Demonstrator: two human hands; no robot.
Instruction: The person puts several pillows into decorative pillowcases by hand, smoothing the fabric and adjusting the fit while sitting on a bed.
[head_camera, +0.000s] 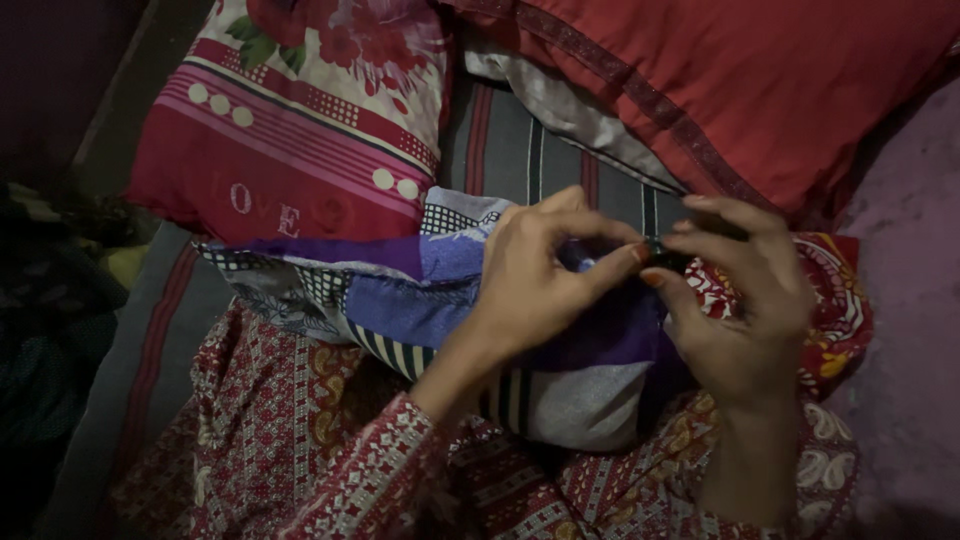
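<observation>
A patchwork cloth (400, 300) of blue, purple, checked and striped pieces lies across my lap. My left hand (535, 275) rests on top of it, its fingers pinching the purple fabric near the middle. My right hand (745, 310) meets it from the right, its thumb and fingers closed on a small dark object (668, 257) at the cloth's edge. What the small dark thing is cannot be made out. The fingertips of both hands touch there.
A red and pink floral pillow (300, 120) lies at the back left, a red cushion (760, 90) at the back right. Grey striped bedding (520, 150) shows between them. My red patterned clothing (300, 450) fills the foreground. The left side is dark.
</observation>
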